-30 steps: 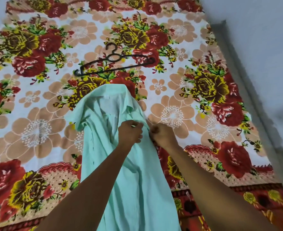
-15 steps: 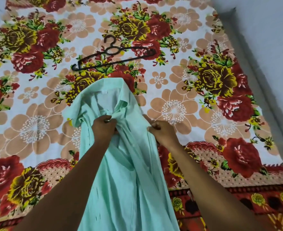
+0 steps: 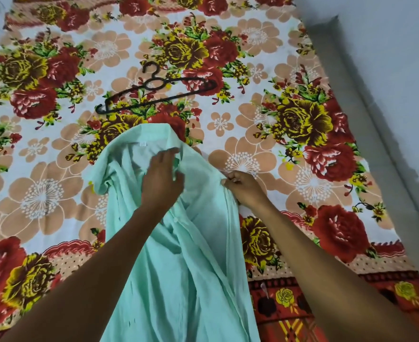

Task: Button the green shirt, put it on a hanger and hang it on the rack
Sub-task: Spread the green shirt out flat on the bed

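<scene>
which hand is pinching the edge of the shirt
The right hand: its fingertips pinch the green shirt's right edge. The left hand lies with fingers straight near the collar, pinching nothing.

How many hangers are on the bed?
1. A black hanger lies flat on the flowered bedsheet, just beyond the green shirt's collar. Another could be hidden under the shirt.
</scene>
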